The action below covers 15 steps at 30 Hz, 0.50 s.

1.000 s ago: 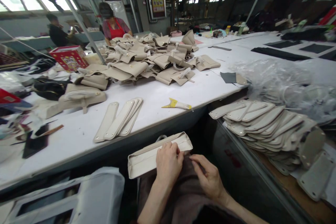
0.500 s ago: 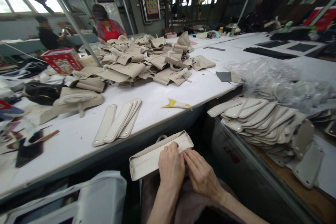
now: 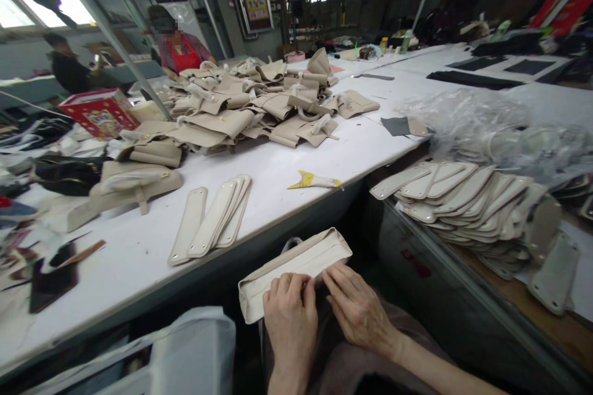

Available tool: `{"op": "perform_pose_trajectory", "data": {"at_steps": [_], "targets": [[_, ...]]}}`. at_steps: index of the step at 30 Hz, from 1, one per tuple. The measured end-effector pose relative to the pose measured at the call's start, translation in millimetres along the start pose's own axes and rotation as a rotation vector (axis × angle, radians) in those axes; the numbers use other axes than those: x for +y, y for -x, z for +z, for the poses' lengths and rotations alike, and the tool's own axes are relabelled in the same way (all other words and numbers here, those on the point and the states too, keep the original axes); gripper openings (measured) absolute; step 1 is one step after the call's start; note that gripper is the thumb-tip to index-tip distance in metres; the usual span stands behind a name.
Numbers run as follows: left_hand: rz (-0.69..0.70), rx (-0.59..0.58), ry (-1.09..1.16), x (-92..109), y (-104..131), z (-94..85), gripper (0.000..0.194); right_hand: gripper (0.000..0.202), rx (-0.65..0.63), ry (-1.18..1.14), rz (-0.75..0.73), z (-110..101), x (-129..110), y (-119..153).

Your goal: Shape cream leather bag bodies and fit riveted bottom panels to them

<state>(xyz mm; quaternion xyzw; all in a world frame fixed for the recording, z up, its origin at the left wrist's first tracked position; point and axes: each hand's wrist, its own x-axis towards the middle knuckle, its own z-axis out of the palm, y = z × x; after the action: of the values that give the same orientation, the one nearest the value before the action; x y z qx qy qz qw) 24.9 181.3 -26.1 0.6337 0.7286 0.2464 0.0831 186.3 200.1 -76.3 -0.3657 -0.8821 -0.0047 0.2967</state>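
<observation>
Beige box-shaped piece (image 3: 296,261): held off front of white table (image 3: 271,200) | left hand (image 3: 291,318): shifted from pale face to near edge, gripping | right hand (image 3: 359,308): pinched same edge; work apparently centred there.

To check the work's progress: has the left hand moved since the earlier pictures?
Yes: judged against the yellow tool, the left hand moved nearer the camera and slightly left.

White tabletop (image 3: 269,194), heap of beige pieces (image 3: 222,117) toward its far left, pale strips (image 3: 210,216) and yellow-ended tool (image 3: 312,180) near its front edge, red box (image 3: 99,112) at left
</observation>
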Motion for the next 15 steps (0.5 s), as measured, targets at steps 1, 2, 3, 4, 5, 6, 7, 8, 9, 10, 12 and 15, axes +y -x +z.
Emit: {"op": "perform_pose_trajectory", "data": {"at_steps": [1,2,3,4,5,6,7,8,9,10,12,15], "targets": [[-0.003,0.02,-0.003,-3,2,-0.1,0.015,0.043,0.006,0.001,-0.014,1,-2,-1],[-0.005,0.041,-0.003,-5,4,-0.3,0.015,0.043,0.01,0.0,-0.025,2,-5,-2],[-0.008,0.059,-0.002,-7,6,-0.7,0.014,0.043,0.011,-0.004,-0.033,3,-7,-4],[-0.013,0.076,-0.003,-8,7,-1.3,0.014,0.043,0.009,-0.01,-0.04,4,-9,-5],[-0.021,0.093,-0.007,-9,8,-2.1,0.013,0.042,0.007,-0.017,-0.046,5,-12,-6],[-0.029,0.111,-0.014,-10,9,-3.1,0.013,0.042,0.005,-0.023,-0.053,6,-14,-8],[-0.04,0.126,-0.024,-11,10,-4.1,0.012,0.042,0.004,-0.03,-0.06,7,-16,-9],[-0.052,0.139,-0.036,-12,11,-4.9,0.012,0.042,0.003,-0.036,-0.07,8,-18,-9],[-0.062,0.152,-0.046,-12,12,-5.4,0.011,0.042,0.003,-0.042,-0.079,9,-20,-10],[-0.072,0.167,-0.051,-13,13,-5.5,0.01,0.042,0.004,-0.049,-0.088,11,-22,-11],[-0.082,0.197,-0.046,-16,15,-4.5,0.008,0.043,0.004,-0.068,-0.102,13,-27,-13],[-0.082,0.262,-0.016,-24,21,-1.7,0.005,0.042,0.0,-0.098,-0.121,17,-35,-17]]}}
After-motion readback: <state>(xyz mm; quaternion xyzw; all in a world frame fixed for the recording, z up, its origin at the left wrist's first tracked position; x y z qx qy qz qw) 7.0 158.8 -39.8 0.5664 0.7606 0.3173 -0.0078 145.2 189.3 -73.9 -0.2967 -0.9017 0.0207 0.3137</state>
